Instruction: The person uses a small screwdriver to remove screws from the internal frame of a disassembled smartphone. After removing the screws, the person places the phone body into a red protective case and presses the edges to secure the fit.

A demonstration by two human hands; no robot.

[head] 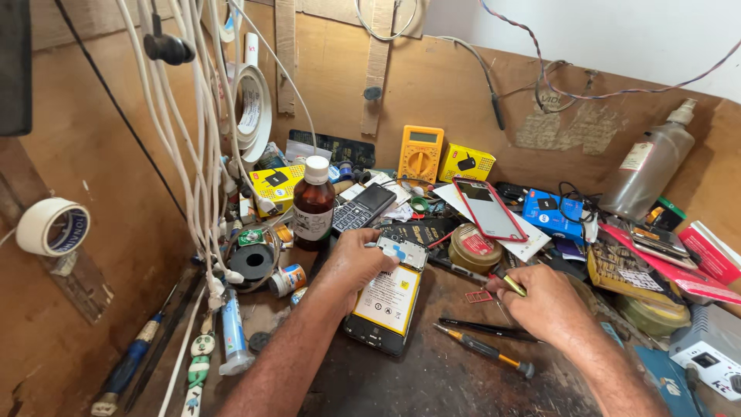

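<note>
The left hand (356, 259) rests curled over the upper edge of an opened phone (388, 297), which lies back-off on the dark workbench (432, 382) with its yellow-labelled battery exposed. The right hand (549, 303) is closed around a yellow-handled tool (509, 283), just right of the phone. A brown bottle (313, 205) stands behind the left hand, and two screwdrivers (482, 349) lie between the forearms.

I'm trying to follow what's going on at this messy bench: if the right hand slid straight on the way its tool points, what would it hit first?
The right hand points its yellow-handled tool up-left. First in that line looks to be the round brown tin with a red label, though depth is hard to judge.
</note>
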